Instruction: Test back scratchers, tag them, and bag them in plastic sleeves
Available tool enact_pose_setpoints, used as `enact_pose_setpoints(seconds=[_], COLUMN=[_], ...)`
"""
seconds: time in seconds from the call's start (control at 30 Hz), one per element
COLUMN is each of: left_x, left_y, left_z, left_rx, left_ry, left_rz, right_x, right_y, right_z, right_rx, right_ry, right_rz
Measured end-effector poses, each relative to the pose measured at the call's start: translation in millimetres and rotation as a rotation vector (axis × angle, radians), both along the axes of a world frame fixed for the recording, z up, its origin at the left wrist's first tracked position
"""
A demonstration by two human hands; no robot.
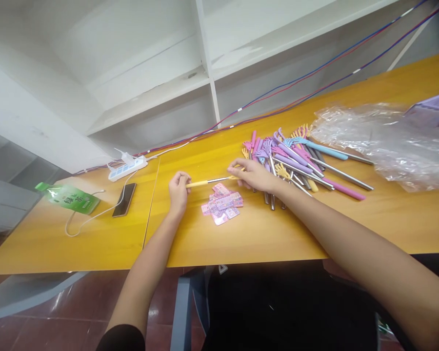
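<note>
Between my two hands a yellow back scratcher [199, 184] with a metal rod is held level above the table. My left hand [179, 192] is closed around the end of its yellow handle. At the other end, the fingers of my right hand [251, 174] close on the yellow head, which they partly hide. Just below the rod lies a small pile of pink and purple printed cards [222, 204]. Beside my right hand is a heap of back scratchers [296, 158] in purple, pink, blue, yellow and grey, with metal rods crossing each other.
Clear plastic bags [384, 141] and a purple box [433, 109] lie at the right. To the left are a green bottle [71, 199] on its side, a phone [125, 200], a white cable and a power strip [128, 168]. Blue and red cables run along the wall below white shelves.
</note>
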State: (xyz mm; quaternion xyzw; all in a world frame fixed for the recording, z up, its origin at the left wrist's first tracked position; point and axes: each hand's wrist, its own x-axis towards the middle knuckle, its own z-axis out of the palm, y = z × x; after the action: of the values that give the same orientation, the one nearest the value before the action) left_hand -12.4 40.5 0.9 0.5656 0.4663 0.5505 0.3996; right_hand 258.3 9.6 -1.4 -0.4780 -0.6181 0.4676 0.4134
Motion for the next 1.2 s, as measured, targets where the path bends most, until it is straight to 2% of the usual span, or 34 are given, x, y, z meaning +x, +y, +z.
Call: enact_pose_setpoints(seconds=[0.3, 0.5, 0.7, 0.83, 0.97, 1.07, 1.2], left_x=[3, 2, -3, -7, -8, -4, 7], left_y=[-9, -12, -7, -5, -5, -8, -14], left_z=[7.5, 4.1, 6.0, 14.4, 19.7, 17.1, 6.3], left_rx=[0.085, 0.115, 0.129, 0.15, 0.279, 0.339, 0.296], left_ry=[0.151, 0.204, 0.172, 0.273, 0.499, 0.678, 0.777], left_rz=[0.022, 0.001, 0.012, -0.001, 0.001, -0.106, -0.316], right_x=[-3, -6, -11, -10, -5, 1, 6], right_y=[-1, -5, -8, -7, -2, 4, 11], right_z=[3.1, 4.9, 2.0, 5.3, 5.9, 3.9, 1.4], right_rx=[-0.058, 0.077, 0.055, 0.055, 0.09, 0.091, 0.156], right_ry=[-0.01, -0.116, -0.168, -0.131, -0.06, 0.061, 0.146], right_rz=[-0.075, 0.02, 0.106, 0.08, -0.054, -0.171, -0.265])
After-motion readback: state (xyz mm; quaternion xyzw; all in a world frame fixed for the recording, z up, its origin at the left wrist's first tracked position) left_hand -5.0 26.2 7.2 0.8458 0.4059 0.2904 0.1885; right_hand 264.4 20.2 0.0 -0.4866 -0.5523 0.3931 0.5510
